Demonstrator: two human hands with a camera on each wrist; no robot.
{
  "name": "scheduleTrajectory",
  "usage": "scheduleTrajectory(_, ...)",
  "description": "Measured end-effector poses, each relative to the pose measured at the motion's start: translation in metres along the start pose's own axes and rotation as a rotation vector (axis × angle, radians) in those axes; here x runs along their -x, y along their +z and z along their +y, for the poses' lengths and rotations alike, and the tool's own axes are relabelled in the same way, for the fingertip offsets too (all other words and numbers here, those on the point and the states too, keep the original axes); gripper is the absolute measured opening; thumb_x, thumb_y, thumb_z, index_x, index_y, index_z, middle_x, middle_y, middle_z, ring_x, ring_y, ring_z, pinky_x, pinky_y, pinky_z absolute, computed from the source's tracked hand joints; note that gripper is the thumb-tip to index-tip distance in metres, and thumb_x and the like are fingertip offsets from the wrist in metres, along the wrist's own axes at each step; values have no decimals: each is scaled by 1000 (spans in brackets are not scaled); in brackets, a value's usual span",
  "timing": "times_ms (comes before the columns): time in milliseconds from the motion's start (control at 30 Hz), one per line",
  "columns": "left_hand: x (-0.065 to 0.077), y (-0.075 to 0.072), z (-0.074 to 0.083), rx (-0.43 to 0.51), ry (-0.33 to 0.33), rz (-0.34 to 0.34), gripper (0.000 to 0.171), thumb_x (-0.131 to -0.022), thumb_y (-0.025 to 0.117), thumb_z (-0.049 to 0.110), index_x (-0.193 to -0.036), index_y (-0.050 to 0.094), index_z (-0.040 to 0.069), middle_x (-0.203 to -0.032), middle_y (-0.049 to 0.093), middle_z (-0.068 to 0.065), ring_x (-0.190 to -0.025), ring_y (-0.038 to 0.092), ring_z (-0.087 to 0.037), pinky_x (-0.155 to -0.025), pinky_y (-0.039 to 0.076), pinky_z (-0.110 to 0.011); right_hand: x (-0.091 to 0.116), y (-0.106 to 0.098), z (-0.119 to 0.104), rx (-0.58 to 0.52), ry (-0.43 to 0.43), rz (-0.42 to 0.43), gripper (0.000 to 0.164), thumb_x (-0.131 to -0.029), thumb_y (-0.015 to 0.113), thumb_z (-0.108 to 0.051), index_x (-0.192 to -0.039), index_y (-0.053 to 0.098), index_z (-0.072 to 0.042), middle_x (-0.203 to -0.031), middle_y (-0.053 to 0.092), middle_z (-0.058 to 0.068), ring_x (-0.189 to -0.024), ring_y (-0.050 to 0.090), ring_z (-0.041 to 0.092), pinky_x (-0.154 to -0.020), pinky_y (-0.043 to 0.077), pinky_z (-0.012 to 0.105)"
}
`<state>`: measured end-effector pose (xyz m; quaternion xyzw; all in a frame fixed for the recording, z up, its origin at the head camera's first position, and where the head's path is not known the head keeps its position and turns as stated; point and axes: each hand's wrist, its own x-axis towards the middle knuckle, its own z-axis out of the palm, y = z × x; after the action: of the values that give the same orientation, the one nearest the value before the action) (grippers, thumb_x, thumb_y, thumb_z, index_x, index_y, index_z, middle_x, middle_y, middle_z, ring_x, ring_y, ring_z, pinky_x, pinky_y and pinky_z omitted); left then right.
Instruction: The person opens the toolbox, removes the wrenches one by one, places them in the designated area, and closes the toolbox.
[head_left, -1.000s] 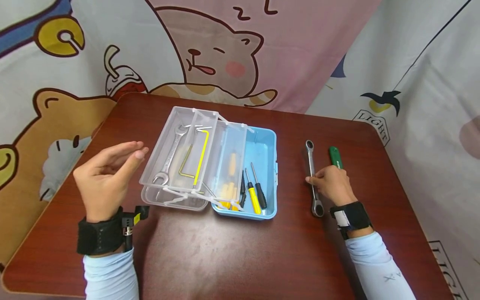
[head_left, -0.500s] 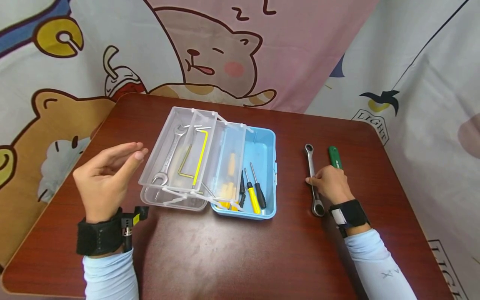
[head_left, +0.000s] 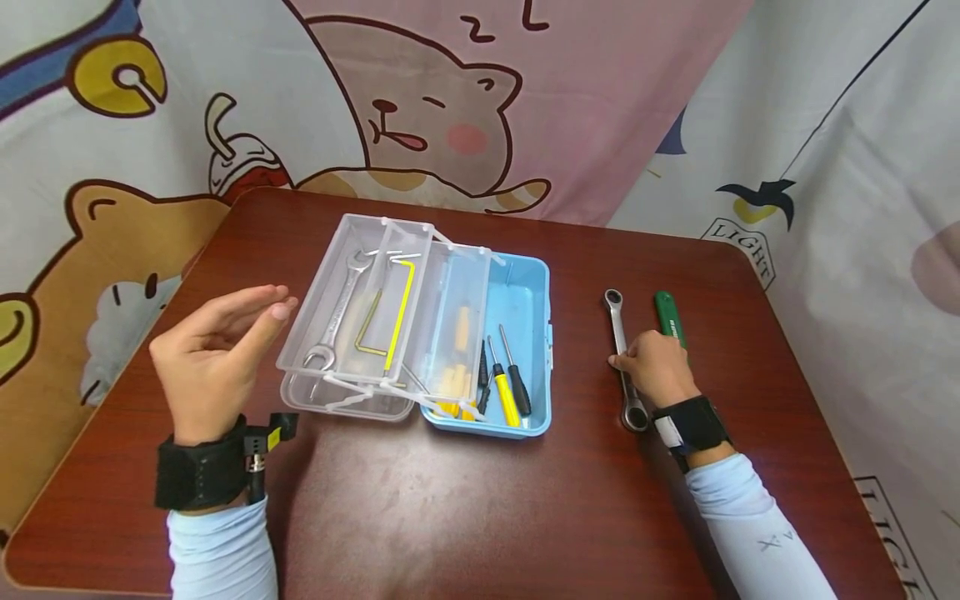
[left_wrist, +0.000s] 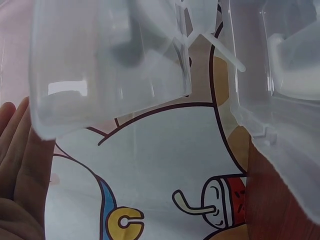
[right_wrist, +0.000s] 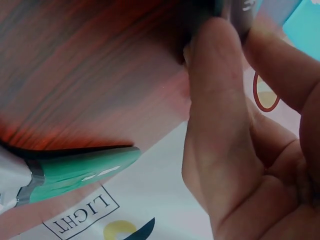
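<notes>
In the head view my right hand [head_left: 656,367] pinches the middle of a double-ended ratchet wrench [head_left: 616,325] between thumb and fingers. The right wrist view shows the thumb [right_wrist: 217,100] and a finger against the dark metal; most of the wrench is out of that picture. Just right of the wrench lies a green-handled tool [head_left: 669,315], its other end hidden behind the hand. My left hand [head_left: 213,358] hovers with relaxed fingers and nothing in them, left of the toolbox's clear upper tray [head_left: 300,354]. In the left wrist view its fingers [left_wrist: 32,175] appear beside the clear plastic.
The blue toolbox [head_left: 522,283] stands unfolded on the brown table [head_left: 465,517]. A combination wrench [head_left: 345,308] and hex keys, one yellow [head_left: 401,317], lie in the clear tray. Screwdrivers, including a yellow one [head_left: 506,396], lie in the blue base. A printed cloth hangs behind.
The far end of the ratchet wrench has dipped slightly within my right hand's grip. Everything else has only shifted a little with the head camera; the left hand stays where it was.
</notes>
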<state>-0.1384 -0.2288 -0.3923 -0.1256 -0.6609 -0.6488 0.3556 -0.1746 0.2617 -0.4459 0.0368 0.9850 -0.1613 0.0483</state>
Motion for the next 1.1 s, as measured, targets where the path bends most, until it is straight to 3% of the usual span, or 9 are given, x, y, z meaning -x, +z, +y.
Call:
scheduleTrajectory(533,2,1,-1,-115,-8,-1,22,-82,78,-16,-104,75,-15,-98,79,-11,-86,77,-12,-78,58,-18,-1,5,-4,-3,28,6,34,-93,78,-18,-65,72,2,-54,55,3,-55,52,23,-49,38,32)
scheduleTrajectory(833,3,1,0,-208,-7,-38,23,-82,80,-12,-105,77,-9,-101,79,-7,-88,76,-8,-78,57,-15,5,1,-14,15,11,9,35,-94,77,-16,-66,68,2,-55,51,4,-52,50,21,-47,37,31)
scheduleTrajectory(1000,5,4,3,-290,16,-101,27,-80,84,-10,-106,80,-2,-100,79,-8,-88,75,-3,-78,56,-13,13,-1,-27,-63,-54,61,24,-97,74,-16,-93,72,8,-69,61,12,-59,54,23,-49,43,33)
scheduleTrajectory(1100,7,7,6,-319,25,-139,30,-78,85,-11,-106,80,-1,-99,78,-14,-88,74,-1,-79,56,-13,17,-3,-32,-113,-104,77,28,-97,73,-17,-108,73,9,-87,70,18,-69,60,26,-56,50,35)
